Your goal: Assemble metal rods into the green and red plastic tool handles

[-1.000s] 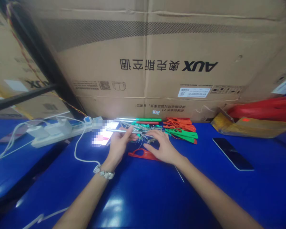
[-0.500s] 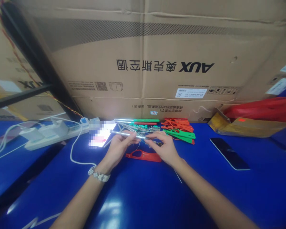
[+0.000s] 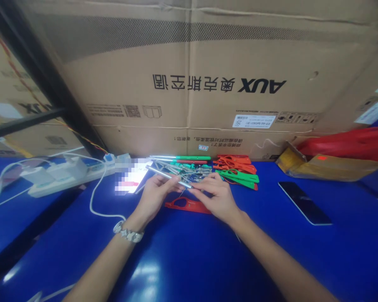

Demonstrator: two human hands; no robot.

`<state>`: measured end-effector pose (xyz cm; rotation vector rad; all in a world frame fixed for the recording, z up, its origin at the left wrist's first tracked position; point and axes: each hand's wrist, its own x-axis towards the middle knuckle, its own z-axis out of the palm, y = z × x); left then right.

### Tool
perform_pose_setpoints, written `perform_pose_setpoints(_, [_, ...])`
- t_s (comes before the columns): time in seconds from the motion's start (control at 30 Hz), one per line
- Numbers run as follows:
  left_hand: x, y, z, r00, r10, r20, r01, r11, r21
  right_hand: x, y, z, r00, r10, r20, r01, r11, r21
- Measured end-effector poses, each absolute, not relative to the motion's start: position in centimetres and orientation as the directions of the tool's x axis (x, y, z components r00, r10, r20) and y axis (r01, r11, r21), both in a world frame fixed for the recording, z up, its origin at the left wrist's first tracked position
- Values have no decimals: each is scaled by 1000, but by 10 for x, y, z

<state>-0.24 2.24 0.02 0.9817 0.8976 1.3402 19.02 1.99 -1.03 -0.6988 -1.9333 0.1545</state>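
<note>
Since a second ago, the slim, silvery metal tube (image 3: 164, 173) has been tilted more steeply and its right end taken up by the right hand (image 3: 221, 196). It is pinched between thumb and fingers of the left hand (image 3: 154, 193), its lower end between the right thumb and fingertips. The tube is held over the glossy blue table (image 3: 189, 256), near a jumbled pile of thin metal parts (image 3: 193, 168); a red plastic shell with an oval opening (image 3: 197, 206) is partly hidden by the right hand
</note>
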Motion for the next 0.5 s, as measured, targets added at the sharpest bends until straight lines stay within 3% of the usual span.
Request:
perform_pose_setpoints(0.23, [2, 19, 0, 115, 993, -11, -415, 58, 908, 191, 22, -13, -272, 541, 796, 408, 814, -413])
perform_pose_setpoints(0.5, [6, 20, -2, 81, 997, 4, -419, 30, 907, 188, 19, -15, -265, 561, 784, 402, 804, -439])
